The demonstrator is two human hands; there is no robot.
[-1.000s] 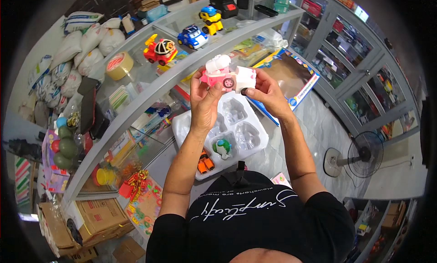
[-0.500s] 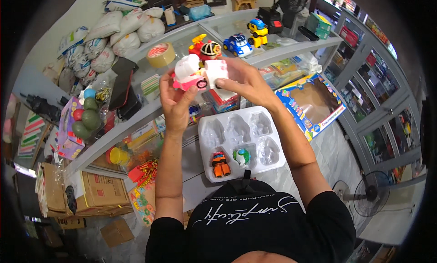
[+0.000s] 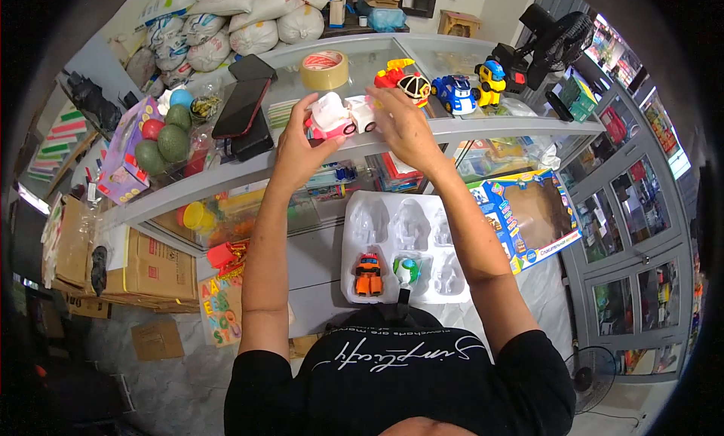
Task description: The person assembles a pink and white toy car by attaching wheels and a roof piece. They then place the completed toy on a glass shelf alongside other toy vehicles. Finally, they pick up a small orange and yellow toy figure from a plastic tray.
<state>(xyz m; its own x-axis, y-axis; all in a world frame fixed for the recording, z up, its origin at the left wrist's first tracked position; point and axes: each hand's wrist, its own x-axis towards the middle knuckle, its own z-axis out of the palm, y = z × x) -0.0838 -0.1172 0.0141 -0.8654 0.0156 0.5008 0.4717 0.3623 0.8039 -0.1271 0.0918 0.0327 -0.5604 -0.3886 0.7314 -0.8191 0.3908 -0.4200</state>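
On the glass countertop's near edge (image 3: 483, 127), both hands meet around a pink-and-white toy car (image 3: 339, 118), which lies with its long axis running left to right along the counter, roughly parallel to the front edge. At the car's left end the left hand (image 3: 298, 145) cups the pink body from below and behind, fingers curled closed around it; whether the car rests on the glass or is lifted just clear of it cannot be told from this view. From the other side the right hand (image 3: 403, 123) comes in, its fingers spread over the white right end of the toy, touching it rather than clamped tight. The two hands are about equally near, each owning one end. Just beyond the right hand stand a red-and-yellow toy vehicle (image 3: 401, 80), a blue toy car (image 3: 455, 93) and a yellow toy robot (image 3: 492, 75) in a loose row, with a roll of brown packing tape (image 3: 325, 69) a little to the left. Below the counter, nearer the person's chest, a white moulded plastic tray (image 3: 430, 232) holds an orange toy car (image 3: 369, 274) and a green-and-white ball toy (image 3: 406, 270) in its near pockets.
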